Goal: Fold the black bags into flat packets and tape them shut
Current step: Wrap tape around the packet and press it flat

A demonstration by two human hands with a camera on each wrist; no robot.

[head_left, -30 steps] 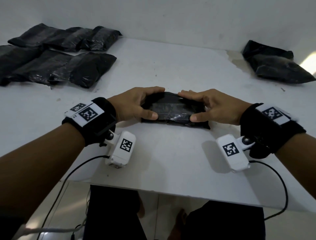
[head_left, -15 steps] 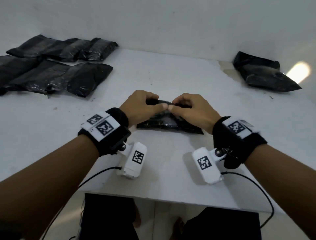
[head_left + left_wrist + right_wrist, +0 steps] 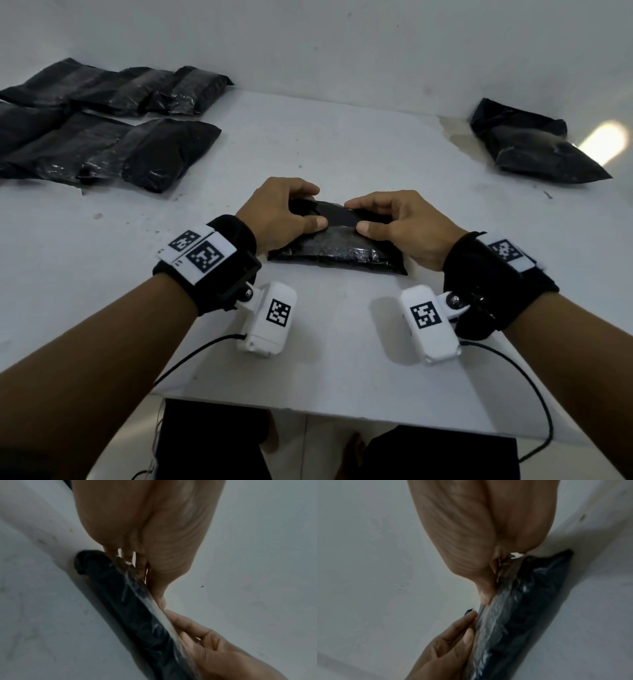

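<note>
- While the white table point(image 3: 342, 342) carries everything, we see it run back to a plain pale wall point(image 3: 342, 41), with a bright patch of light point(image 3: 604, 142) at the far right.
- At the far left lies a pile point(image 3: 102, 130) of black packets that look already folded; at the far right sits one fuller bag point(image 3: 527, 147), well apart from us, which we judge is not yet done.
- Between our hands, near the table's front edge, lies the packet point(image 3: 337, 248), flat on the surface, its top flap folded toward us.
- We judge the step is the fold: our left hand point(image 3: 277, 214) and right hand point(image 3: 404, 224) each curl over the flap, thumbs pressing its near edge down, fingers behind it.
- Clear film shines along the packet's edge in both wrist views; whether it is tape we cannot tell.
- Next, we think, one hand must hold the flap flat while the other smooths it sealed; no tape roll shows.
</note>
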